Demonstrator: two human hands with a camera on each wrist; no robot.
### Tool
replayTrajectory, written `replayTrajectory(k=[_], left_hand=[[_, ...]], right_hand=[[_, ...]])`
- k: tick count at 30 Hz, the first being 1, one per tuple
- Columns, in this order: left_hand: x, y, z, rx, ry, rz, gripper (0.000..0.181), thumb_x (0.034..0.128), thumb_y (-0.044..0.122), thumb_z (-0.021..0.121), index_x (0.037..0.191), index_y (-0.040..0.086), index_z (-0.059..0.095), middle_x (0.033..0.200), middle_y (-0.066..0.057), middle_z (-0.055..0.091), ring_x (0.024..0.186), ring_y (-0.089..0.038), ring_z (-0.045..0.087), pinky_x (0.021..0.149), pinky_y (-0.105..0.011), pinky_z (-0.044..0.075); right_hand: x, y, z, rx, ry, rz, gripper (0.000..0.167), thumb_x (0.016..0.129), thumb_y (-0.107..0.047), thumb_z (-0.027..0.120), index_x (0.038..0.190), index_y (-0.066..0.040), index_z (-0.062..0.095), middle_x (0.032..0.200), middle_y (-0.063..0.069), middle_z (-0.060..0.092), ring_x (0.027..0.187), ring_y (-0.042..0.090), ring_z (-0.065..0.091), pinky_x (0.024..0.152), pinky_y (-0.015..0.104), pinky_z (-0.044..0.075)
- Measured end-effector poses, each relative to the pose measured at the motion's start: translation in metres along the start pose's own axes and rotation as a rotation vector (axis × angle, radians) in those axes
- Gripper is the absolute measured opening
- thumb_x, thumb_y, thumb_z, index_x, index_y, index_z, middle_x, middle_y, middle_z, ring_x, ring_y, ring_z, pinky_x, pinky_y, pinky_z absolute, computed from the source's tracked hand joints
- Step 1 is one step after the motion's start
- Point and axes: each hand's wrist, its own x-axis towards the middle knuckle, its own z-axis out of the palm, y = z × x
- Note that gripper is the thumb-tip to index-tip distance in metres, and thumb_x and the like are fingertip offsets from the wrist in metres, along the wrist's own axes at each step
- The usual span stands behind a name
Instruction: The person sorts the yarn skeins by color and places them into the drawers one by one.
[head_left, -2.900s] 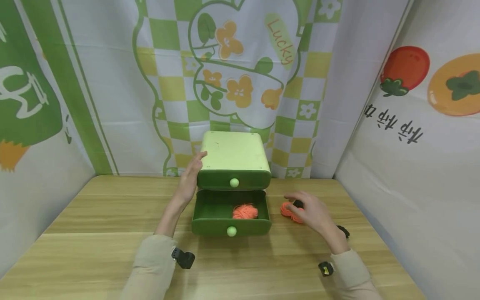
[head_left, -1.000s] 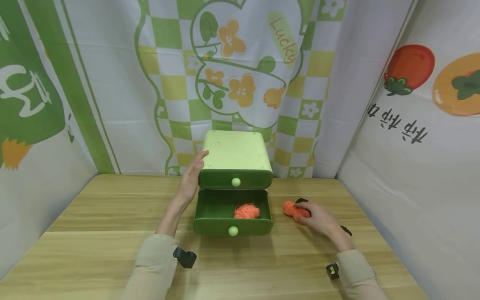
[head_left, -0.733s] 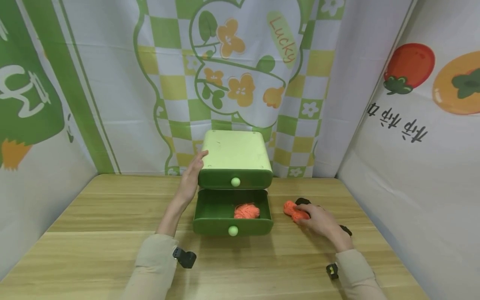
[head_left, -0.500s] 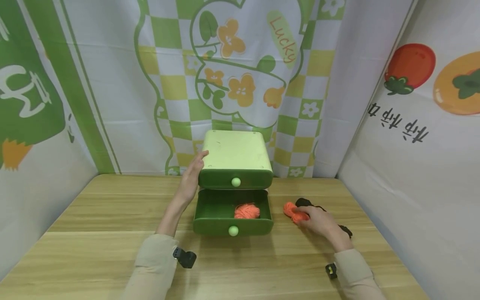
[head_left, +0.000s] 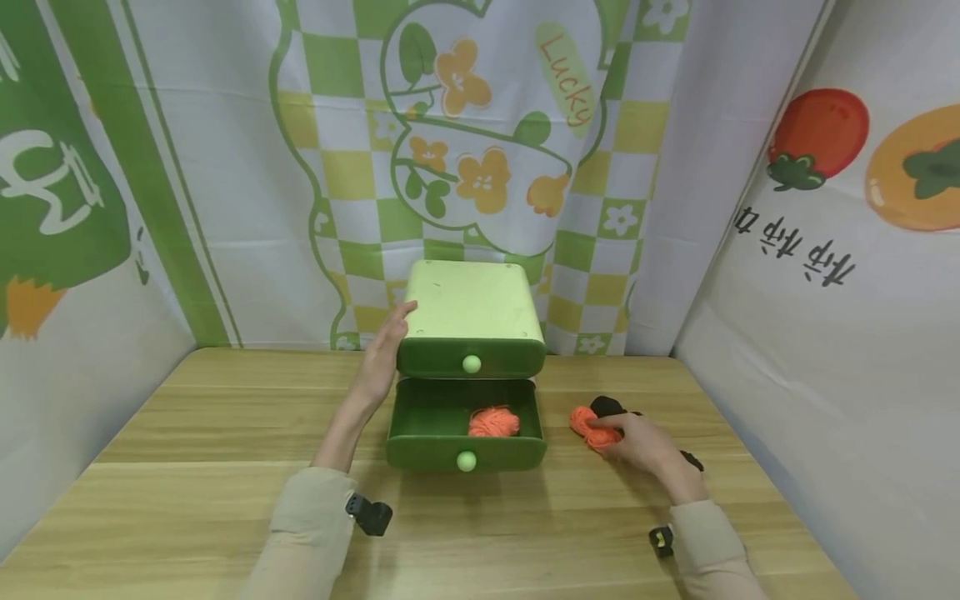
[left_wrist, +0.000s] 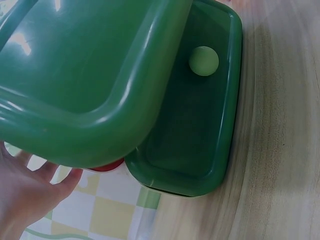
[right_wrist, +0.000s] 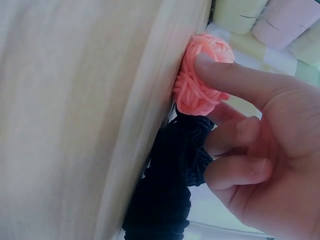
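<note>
My left hand [head_left: 378, 362] rests against the left side of a small light-green two-drawer cabinet [head_left: 472, 300], fingers mostly straight. Its upper drawer [head_left: 427, 358] is pushed in. The dark-green lower drawer [head_left: 423, 454] is pulled out, and a ball of orange yarn sits in it [head_left: 493, 422]. To the right of the cabinet, my right hand [head_left: 648, 446] pinches a second skein of orange yarn [right_wrist: 200, 85] between thumb and index finger. That skein is narrow in the middle and appears to touch the table. Black yarn [right_wrist: 162, 185] lies beside it, partly hidden by the hand.
The wooden table [head_left: 480, 542] has a white right wall [head_left: 795, 375] close beyond the yarn. A patterned green-and-white curtain [head_left: 480, 125] hangs directly behind the cabinet. A light-green knob [head_left: 467, 461] juts from the lower drawer's front.
My right hand has come down from above the orange skein, and its fingers have closed on it. The skein has shifted slightly. My left hand stays against the cabinet.
</note>
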Motion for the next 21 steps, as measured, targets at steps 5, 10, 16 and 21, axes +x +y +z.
replayTrajectory(k=[5, 10, 16, 21], left_hand=[[0.0001, -0.0009, 0.0004, -0.003, 0.006, 0.009, 0.053, 0.1087, 0.036, 0.025, 0.157, 0.015, 0.027, 0.167, -0.007, 0.016, 0.154, -0.032, 0.009, 0.122, -0.061, 0.009], [0.0010, -0.0021, 0.0008, -0.008, 0.003, 0.010, 0.053, 0.1086, 0.036, 0.026, 0.157, 0.015, 0.027, 0.166, -0.007, 0.017, 0.154, -0.032, 0.009, 0.122, -0.062, 0.009], [0.0021, -0.0024, 0.0010, -0.009, 0.001, 0.015, 0.053, 0.1087, 0.035, 0.025, 0.157, 0.015, 0.027, 0.167, -0.008, 0.016, 0.154, -0.033, 0.009, 0.122, -0.062, 0.009], [0.0017, -0.0024, 0.0012, -0.006, 0.004, 0.010, 0.053, 0.1087, 0.035, 0.025, 0.157, 0.015, 0.027, 0.167, -0.008, 0.016, 0.154, -0.033, 0.009, 0.122, -0.063, 0.008]], right_hand=[[-0.0023, 0.0017, -0.0016, -0.019, 0.008, -0.022, 0.043, 0.085, -0.016, 0.077, 0.128, -0.022, 0.069, 0.134, 0.014, 0.064, 0.127, 0.046, 0.053, 0.095, 0.063, 0.048], [-0.0034, 0.0037, -0.0023, -0.028, 0.029, -0.035, 0.040, 0.086, -0.018, 0.076, 0.126, -0.022, 0.070, 0.132, 0.013, 0.065, 0.125, 0.045, 0.055, 0.094, 0.062, 0.048], [-0.0016, 0.0041, -0.0027, -0.026, 0.069, -0.073, 0.036, 0.089, -0.019, 0.073, 0.125, -0.021, 0.071, 0.129, 0.015, 0.066, 0.119, 0.041, 0.061, 0.088, 0.058, 0.052], [-0.0013, -0.0002, -0.0057, -0.004, 0.119, -0.125, 0.037, 0.089, -0.023, 0.074, 0.126, -0.022, 0.070, 0.129, 0.016, 0.067, 0.116, 0.038, 0.063, 0.089, 0.055, 0.053]])
